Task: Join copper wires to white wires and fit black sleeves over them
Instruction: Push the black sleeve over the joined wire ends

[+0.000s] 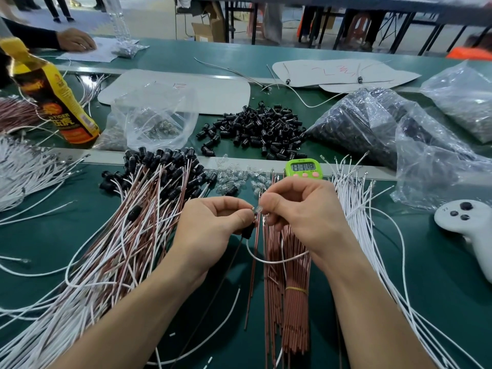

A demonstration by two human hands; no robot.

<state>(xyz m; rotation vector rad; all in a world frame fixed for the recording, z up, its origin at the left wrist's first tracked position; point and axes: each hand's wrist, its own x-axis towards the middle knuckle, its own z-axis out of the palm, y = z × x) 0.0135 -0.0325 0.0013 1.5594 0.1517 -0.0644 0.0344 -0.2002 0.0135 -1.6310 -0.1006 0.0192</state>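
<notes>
My left hand point(210, 225) pinches the wire ends just above a black sleeve point(247, 231) that hangs below its fingertips. My right hand point(300, 209) pinches a small clear bulb point(258, 209) against those ends. A white wire point(277, 259) loops down between both hands, and a thin dark wire trails toward me. Under the hands lies a banded bundle of copper wires point(292, 302). Loose white wires point(372, 235) fan out to the right. A heap of joined wires with black sleeves point(149, 198) lies to the left.
Loose black sleeves point(255, 129) are piled beyond a green timer point(303, 168). Clear bulbs point(239, 177) are scattered by it. Plastic bags point(372, 123) sit at the right, a yellow bottle point(53, 94) at the left, a white controller point(468, 222) at the far right. Another person's hand point(76, 39) rests far left.
</notes>
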